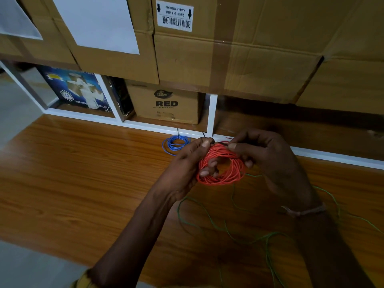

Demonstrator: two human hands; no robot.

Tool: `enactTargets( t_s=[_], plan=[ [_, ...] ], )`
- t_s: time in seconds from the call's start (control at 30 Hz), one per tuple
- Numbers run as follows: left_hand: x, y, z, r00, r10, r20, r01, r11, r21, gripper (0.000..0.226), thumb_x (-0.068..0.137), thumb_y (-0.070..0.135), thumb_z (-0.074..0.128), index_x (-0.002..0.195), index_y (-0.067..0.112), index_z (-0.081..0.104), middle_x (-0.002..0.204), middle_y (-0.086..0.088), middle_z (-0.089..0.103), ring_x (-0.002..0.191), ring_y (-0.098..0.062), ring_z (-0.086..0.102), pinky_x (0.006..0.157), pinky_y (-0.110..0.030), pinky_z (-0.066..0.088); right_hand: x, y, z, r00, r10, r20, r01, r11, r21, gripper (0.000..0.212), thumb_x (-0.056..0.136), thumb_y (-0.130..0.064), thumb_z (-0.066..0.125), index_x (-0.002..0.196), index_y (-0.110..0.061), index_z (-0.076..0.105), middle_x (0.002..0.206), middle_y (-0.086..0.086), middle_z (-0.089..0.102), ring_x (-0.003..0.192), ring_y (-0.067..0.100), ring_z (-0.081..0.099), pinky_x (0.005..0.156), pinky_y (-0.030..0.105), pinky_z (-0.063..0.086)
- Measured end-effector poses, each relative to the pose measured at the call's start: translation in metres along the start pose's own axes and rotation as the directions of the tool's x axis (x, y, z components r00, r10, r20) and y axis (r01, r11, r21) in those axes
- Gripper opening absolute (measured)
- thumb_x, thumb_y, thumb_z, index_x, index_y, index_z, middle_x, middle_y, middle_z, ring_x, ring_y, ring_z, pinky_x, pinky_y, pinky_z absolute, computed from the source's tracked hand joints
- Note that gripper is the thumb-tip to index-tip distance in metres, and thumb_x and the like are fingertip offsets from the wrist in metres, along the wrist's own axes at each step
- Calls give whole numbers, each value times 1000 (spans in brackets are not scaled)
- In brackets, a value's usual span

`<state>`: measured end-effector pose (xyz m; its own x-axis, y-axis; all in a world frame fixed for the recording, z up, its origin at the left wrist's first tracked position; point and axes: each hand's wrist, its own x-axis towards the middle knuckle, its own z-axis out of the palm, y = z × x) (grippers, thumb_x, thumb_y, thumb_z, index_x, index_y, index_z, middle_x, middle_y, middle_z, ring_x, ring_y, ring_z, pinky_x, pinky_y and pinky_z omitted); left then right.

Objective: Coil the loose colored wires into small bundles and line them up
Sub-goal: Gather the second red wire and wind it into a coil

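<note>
Head view, red coil between both hands

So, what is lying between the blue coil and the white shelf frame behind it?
In the head view, only a thin dark tie rises from the blue coil toward the white shelf frame; otherwise bare wooden floor.

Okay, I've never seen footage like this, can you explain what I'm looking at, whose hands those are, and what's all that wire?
There is one picture, taken from a camera worn on a person's head, looking down at their own hands. No machine is involved. The left hand and right hand hold a red coil between them and pinch a thin dark tie at its top. Behind it, a blue coil, already tied, lies on the wooden floor. Loose green wire, not yet coiled, sprawls nearer the person. Cardboard boxes stand behind.
</note>
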<state>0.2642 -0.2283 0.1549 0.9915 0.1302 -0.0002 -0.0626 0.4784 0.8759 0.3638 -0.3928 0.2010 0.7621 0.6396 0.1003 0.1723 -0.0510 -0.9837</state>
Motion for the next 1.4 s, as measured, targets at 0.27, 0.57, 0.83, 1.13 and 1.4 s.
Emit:
enactTargets(
  t_s=[0.27,0.57,0.83,1.13,1.4],
  plan=[
    [-5,3,-4,994,59,95,-72,987,145,21,113,18,38,101,10,54,76,-11,52,55,-15,40,75,-36,54,0,-4,-10,989,22,147,-25,999,22,14,78,-22,82,83,-12,74,72,4,67,59,14,52,55,25,43],
    [-8,14,-7,990,85,115,-123,920,372,18,114,22,40,106,10,51,78,-10,59,68,-28,51,72,-26,51,-3,3,-9,996,-5,89,-3,996,90,10,81,-8,75,90,-3,72,71,-4,68,63,8,59,60,22,48],
    [-7,15,-7,993,51,110,-93,898,429,19,115,22,40,106,12,54,75,-3,62,70,-24,58,76,-36,51,-2,1,-11,993,36,112,-48,993,107,11,76,-12,75,86,-7,73,71,-5,71,62,6,61,57,20,49],
    [-5,12,-5,992,58,112,-95,927,363,19,113,23,42,106,9,52,81,-23,56,79,-41,51,74,-29,55,0,-4,-16,985,68,158,-79,995,65,15,74,-17,74,85,-7,74,76,3,72,65,12,60,57,21,50],
    [-6,12,-6,994,39,102,-78,907,414,18,114,21,41,104,11,52,77,-12,58,72,-35,48,74,-41,48,1,-2,-16,980,81,183,-89,995,41,14,73,-18,77,84,-9,76,78,8,70,66,18,58,62,27,50]
  ],
)
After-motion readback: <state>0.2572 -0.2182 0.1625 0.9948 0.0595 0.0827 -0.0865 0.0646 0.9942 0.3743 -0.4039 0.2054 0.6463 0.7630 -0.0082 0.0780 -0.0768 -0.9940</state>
